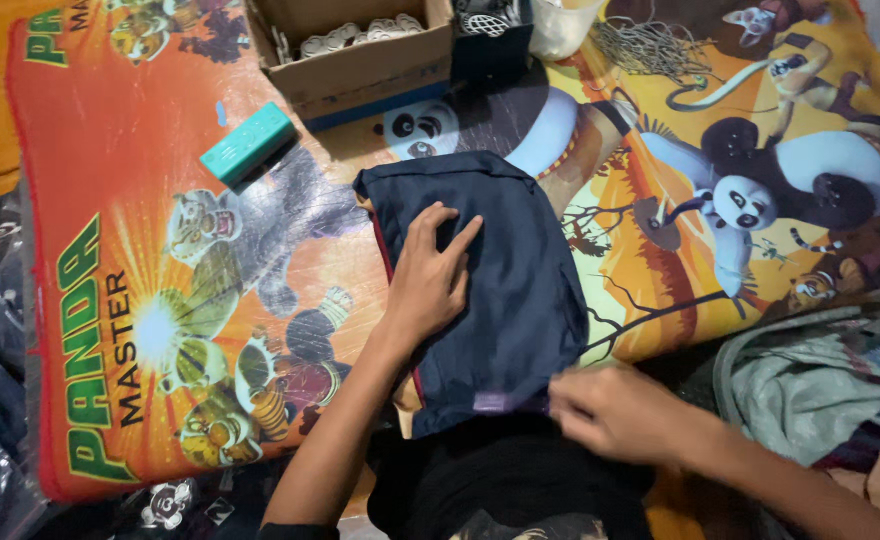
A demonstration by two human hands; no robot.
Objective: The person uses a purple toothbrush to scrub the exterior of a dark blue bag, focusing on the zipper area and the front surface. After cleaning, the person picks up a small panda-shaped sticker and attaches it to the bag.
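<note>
I see my left hand (pixel 428 272) spread flat, fingers released, pressing on the folded navy garment (pixel 500 300) at frame centre. My right hand (pixel 610 410), blurred, pinches the garment's lower edge. The cloth lies smooth on the colourful cartoon mat (pixel 140 200), a teal box (pixel 248 143) at upper left.

There's an open brown cardboard box (pixel 360 55) with a blue bottom edge up top. A small teal rectangular box (pixel 248 143) lies just left of it.
</note>
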